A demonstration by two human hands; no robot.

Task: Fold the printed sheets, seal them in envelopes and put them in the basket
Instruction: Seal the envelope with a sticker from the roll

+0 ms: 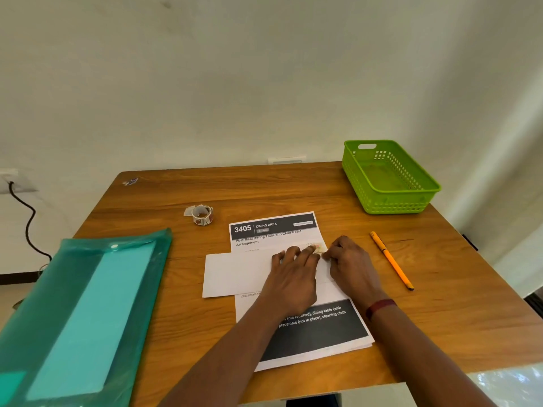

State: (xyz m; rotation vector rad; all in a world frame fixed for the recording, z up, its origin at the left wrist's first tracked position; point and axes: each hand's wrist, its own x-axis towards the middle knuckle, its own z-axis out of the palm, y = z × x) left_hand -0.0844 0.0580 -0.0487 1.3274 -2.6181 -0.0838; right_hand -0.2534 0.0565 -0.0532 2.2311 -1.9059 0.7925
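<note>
A white envelope (235, 274) lies across a stack of printed sheets (311, 333) in the middle of the wooden table (293, 186). My left hand (293, 277) lies flat on the envelope's right part, fingers straight and pressing down. My right hand (349, 265) is at the envelope's right end, its fingers curled and pinching a small coloured sticker (318, 248) there. The green basket (388, 177) stands empty at the back right corner.
A roll of stickers (202, 214) sits behind the sheets to the left. An orange pen (392, 260) lies to the right of my hands. A teal plastic folder (82, 312) covers the left side of the table. A small wrapper (130, 181) lies at the far left corner.
</note>
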